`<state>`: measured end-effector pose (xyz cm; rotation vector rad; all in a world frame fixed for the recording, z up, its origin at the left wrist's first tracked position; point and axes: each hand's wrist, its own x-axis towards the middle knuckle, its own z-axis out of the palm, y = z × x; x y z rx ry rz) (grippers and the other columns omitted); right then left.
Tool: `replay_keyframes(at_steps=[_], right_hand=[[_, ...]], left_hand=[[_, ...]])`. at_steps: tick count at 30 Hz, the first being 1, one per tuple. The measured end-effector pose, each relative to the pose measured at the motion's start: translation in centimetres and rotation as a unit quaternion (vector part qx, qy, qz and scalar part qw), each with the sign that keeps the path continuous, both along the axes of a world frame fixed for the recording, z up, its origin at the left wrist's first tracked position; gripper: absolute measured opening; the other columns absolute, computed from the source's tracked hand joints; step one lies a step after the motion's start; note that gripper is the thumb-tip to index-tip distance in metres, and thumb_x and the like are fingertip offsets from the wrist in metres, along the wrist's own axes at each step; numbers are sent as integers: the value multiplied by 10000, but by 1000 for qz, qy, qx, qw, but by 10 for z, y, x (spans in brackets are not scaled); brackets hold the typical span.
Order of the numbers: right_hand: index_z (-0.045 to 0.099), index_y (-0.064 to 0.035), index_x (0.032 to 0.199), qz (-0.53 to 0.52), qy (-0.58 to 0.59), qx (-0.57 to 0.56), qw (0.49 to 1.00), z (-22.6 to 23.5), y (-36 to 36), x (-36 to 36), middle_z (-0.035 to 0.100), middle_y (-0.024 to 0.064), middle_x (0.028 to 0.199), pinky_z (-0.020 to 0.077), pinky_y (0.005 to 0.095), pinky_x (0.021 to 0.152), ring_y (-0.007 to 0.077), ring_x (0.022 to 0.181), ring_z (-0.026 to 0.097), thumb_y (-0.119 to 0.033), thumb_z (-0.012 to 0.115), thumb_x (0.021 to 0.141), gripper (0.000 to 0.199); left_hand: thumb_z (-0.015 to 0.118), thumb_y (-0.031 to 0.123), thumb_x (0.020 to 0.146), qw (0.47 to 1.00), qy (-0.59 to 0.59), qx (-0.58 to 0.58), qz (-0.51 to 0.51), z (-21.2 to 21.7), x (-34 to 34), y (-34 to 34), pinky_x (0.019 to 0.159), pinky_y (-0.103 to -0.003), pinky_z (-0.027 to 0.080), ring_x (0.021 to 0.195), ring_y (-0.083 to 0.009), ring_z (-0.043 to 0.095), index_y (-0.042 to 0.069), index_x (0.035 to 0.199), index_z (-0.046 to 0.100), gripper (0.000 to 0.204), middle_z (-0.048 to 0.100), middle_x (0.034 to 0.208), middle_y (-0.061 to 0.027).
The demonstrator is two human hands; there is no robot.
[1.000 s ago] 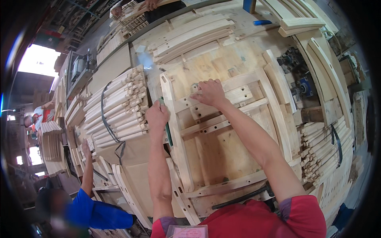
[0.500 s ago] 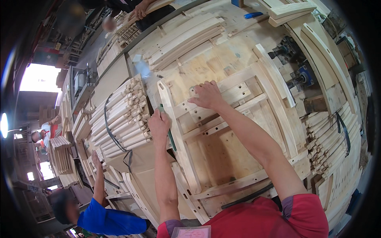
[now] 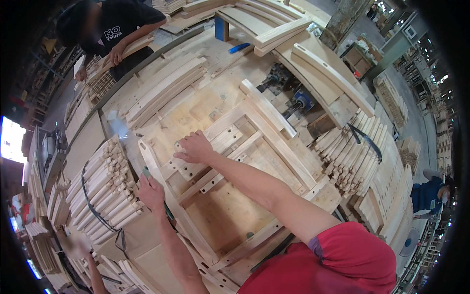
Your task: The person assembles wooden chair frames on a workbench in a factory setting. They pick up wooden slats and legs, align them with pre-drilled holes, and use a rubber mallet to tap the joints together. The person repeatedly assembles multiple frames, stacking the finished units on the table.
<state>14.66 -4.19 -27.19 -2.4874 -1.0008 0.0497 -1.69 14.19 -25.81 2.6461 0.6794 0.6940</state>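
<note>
A pale wooden frame (image 3: 198, 235) lies on the worktable, with rails running across it. My right hand (image 3: 196, 148) is curled over the upper-left wooden rail (image 3: 223, 126), with its fingertips beside a small round metal piece (image 3: 177, 144). A short wooden plate with holes (image 3: 226, 137) lies just right of that hand. Along the outside of the frame's left side piece (image 3: 148, 153), my left hand (image 3: 151, 192) is closed on a dark green bar (image 3: 169, 210); its fingers cover part of the bar.
Bundled wooden spindles (image 3: 100, 188) lie to the left, and another strapped bundle (image 3: 350, 157) to the right. Curved slats (image 3: 169, 90) are stacked beyond the frame. Blue-and-black machine parts (image 3: 299, 102) sit at the upper right. A co-worker in black (image 3: 117, 39) stands across the table.
The view has swung rightward, so the table appears farther left. Both my hands keep about the same places on the frame and green bar. More of the co-worker in black shows.
</note>
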Motion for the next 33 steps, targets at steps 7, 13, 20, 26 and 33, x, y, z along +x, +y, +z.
replay_keyframes(at_steps=[7,13,20,26,33], right_hand=[[732,-89,974,-13,38,-36,999,10,1,0,723,113,942,401,434,938,282,980,650,-548,619,898,479],[687,-85,1003,-28,-24,237,971,6,-24,-8,694,123,1034,443,467,929,314,1024,635,-345,735,841,310],[470,-36,1433,-252,-116,32,960,36,-222,-87,559,189,1367,370,521,1111,386,1302,490,-217,835,742,802],[455,38,1370,-292,175,-79,937,50,-317,-69,630,283,1206,487,494,990,453,1144,607,-192,785,760,730],[537,46,1225,-213,223,65,949,129,-339,-67,651,310,1154,504,462,966,437,1126,635,-166,757,728,584]], left_hand=[[526,143,1020,983,-173,-47,30,19,-16,-24,815,-429,547,931,-378,704,-52,1284,620,341,709,1111,-245],[602,254,1022,954,-89,-284,-37,82,84,-55,760,-384,524,801,-288,633,-64,1347,570,456,674,963,-188],[645,255,957,997,-29,-38,68,52,-99,-72,785,-480,476,886,-392,599,-35,1285,593,441,611,973,-229],[758,360,845,963,176,-103,177,28,-221,-194,915,-518,492,1044,-445,603,-40,1214,592,569,646,1066,-232],[765,305,808,958,55,-217,182,39,-226,-196,912,-468,510,995,-417,648,-53,1188,605,545,663,1074,-257]])
